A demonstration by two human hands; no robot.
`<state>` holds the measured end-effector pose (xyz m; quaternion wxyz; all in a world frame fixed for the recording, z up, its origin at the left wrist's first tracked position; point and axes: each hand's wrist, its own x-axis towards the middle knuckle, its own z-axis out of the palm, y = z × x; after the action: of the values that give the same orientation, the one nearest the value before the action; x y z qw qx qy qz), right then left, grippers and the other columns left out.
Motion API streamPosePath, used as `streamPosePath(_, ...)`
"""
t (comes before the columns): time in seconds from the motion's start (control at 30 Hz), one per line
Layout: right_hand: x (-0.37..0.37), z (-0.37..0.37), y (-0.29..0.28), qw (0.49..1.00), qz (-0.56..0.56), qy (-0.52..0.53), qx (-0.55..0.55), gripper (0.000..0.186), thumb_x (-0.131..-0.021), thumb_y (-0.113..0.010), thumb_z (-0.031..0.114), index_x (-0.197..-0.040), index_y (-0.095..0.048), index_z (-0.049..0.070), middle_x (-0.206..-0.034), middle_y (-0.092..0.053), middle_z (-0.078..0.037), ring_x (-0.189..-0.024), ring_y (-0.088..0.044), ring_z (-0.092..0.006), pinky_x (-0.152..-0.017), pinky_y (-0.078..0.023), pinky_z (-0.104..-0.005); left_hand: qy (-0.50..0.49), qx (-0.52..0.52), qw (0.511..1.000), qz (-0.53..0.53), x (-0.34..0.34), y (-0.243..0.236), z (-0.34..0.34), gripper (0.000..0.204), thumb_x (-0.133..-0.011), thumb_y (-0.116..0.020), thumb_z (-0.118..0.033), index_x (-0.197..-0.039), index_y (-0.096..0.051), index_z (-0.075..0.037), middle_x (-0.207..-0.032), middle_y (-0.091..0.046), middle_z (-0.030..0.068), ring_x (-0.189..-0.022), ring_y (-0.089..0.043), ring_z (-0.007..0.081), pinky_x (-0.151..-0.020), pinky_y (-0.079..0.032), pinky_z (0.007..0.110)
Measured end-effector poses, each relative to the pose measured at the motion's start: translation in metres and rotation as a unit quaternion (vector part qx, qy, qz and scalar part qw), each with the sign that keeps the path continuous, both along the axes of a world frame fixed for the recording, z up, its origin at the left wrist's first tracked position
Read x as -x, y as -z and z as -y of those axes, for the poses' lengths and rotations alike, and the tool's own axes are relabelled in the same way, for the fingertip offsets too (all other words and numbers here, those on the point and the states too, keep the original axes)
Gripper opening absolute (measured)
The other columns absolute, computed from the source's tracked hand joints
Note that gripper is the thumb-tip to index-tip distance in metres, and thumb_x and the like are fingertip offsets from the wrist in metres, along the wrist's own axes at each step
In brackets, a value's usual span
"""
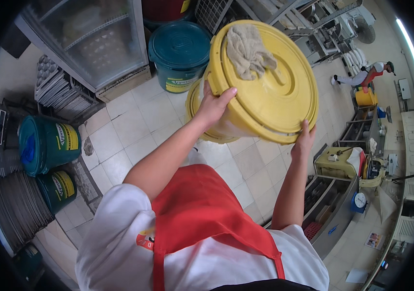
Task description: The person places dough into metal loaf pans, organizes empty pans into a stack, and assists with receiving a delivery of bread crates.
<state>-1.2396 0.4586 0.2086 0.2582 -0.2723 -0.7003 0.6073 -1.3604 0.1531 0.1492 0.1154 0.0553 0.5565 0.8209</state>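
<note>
A large yellow lidded bucket (284,63) is lifted in front of me, tilted a little. My left hand (215,104) is closed on its rim at the lower left, thumb over the edge. My right hand (305,138) grips the rim on the lower right. A crumpled grey-beige cloth (247,51) lies on top of the lid. Behind and below this bucket, a second yellow container (194,101) is partly hidden. My red apron shows below my arms.
Teal buckets (178,56) stand by a glass-door cabinet (90,39). More teal buckets (47,145) and stacked trays (10,208) line the left. Along the right are a metal counter (333,213) and a yellow machine (335,165). A co-worker (364,76) is at upper right; machinery fills the back.
</note>
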Motion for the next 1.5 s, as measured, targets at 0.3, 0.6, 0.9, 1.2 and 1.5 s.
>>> streamPosePath(0.3, -0.015, -0.015, 0.014, 0.977, 0.054, 0.18, -0.105, 0.08, -0.104, -0.046, 0.053, -0.156, -0.026, -0.004, -0.161, -0.031, -0.022, -0.147, -0.033, -0.0327, -0.118, -0.028, -0.0408, 0.087, 0.049, 0.995, 0.024, -0.009, 0.012, -0.014, 0.106, -0.089, -0.069, -0.059, -0.159, -0.017, 0.0, -0.164, -0.017, 0.0258, -0.152, -0.024, 0.0334, -0.121, -0.026, 0.04)
streamPosePath(0.6, -0.169, 0.047, 0.202, 0.936, 0.348, 0.046, -0.021, 0.029, -0.098, -0.064, 0.027, -0.113, -0.069, 0.003, -0.087, -0.067, -0.003, -0.07, -0.059, -0.0106, -0.058, -0.042, -0.0267, 0.049, 0.239, 0.936, 0.252, -0.062, 0.147, 0.235, 0.052, -0.093, -0.07, -0.042, -0.123, -0.065, 0.0, -0.115, -0.067, 0.0099, -0.104, -0.06, 0.0183, -0.094, -0.047, 0.032)
streamPosePath(0.9, 0.192, 0.287, 0.249, 0.828, 0.24, -0.438, -0.255, 0.055, -0.089, -0.068, 0.032, -0.134, -0.06, 0.001, -0.136, -0.058, -0.026, -0.125, -0.056, -0.0393, -0.107, -0.044, -0.043, -0.001, 0.308, 0.914, 0.263, 0.004, 0.223, 0.309, 0.034, -0.093, -0.067, -0.031, -0.118, -0.068, -0.007, -0.102, -0.067, 0.0013, -0.091, -0.058, 0.0114, -0.079, -0.046, 0.027)
streamPosePath(1.2, 0.537, 0.384, 0.37, 0.656, 0.348, -0.487, -0.459, 0.096, -0.088, -0.067, 0.051, -0.162, -0.017, 0.015, -0.17, -0.007, -0.013, -0.155, -0.009, -0.0384, -0.123, -0.016, -0.0586, 0.011, 0.414, 0.802, 0.431, 0.044, 0.254, 0.357, 0.043, -0.094, -0.07, -0.032, -0.122, -0.067, 0.0, -0.116, -0.072, 0.0155, -0.111, -0.066, 0.025, -0.096, -0.051, 0.037)
streamPosePath(1.5, 0.478, 0.261, 0.389, 0.647, 0.38, -0.497, -0.436, 0.102, -0.083, -0.067, 0.058, -0.163, -0.015, 0.021, -0.171, -0.002, -0.003, -0.154, -0.003, -0.0464, -0.12, -0.015, -0.0664, 0.057, 0.45, 0.762, 0.462, 0.126, 0.214, 0.406, 0.041, -0.093, -0.071, -0.031, -0.123, -0.069, -0.003, -0.11, -0.072, 0.0113, -0.103, -0.067, 0.0199, -0.092, -0.052, 0.034)
